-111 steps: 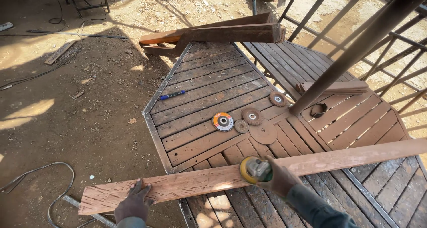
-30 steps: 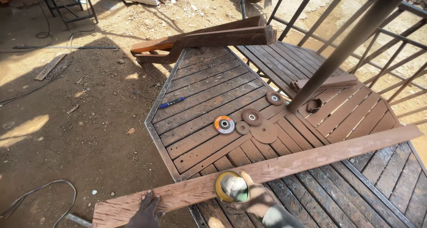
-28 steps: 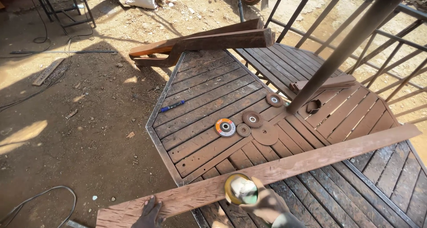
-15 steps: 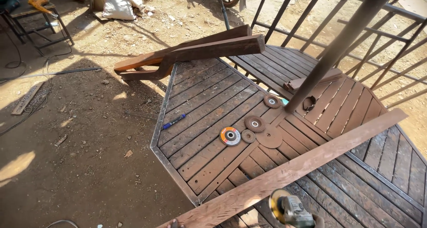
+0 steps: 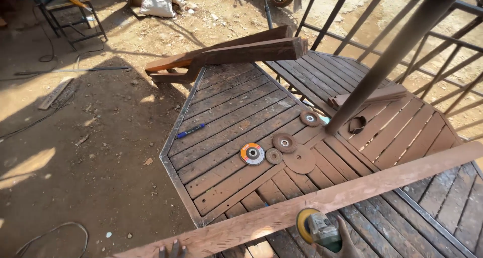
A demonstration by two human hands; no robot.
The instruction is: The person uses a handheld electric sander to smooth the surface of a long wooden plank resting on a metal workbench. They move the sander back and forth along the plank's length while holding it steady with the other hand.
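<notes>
Right hand [image 5: 338, 240]: at the bottom edge, wrapped round the body of an angle grinder [image 5: 317, 229]; fingers closed on it, only partly in frame.
Grinder: yellow disc [image 5: 303, 225] stands on edge at the near side of the plank [image 5: 322, 200], touching or just short of it; contact cannot be confirmed.
Left hand [image 5: 173, 249]: only fingertips show at the bottom edge, laid against the plank's near side towards its low left end. How far they curl under cannot be told.
Plank: long, rough, pale red board. Long axis runs from bottom left up to the right edge, rising to the right. It lies across the slatted deck [image 5: 236, 122], just beyond both hands.
Key relation: the plank is directly ahead of both hands and runs crosswise to them. The right hand with the grinder sits near its middle; the left hand is well apart, towards the left end. The right hand is nearer the disc's point of work.
Deck: dark wooden slats in a metal frame, angled corner towards the dirt ground [image 5: 75, 152].
On the deck, beyond the plank: several loose discs [image 5: 284, 143], one with an orange and white label [image 5: 252, 154], and a blue pen [image 5: 190, 131].
Further off: a slanting metal pole [image 5: 392, 57] and stacked timbers [image 5: 236, 52] at the deck's far edge.
</notes>
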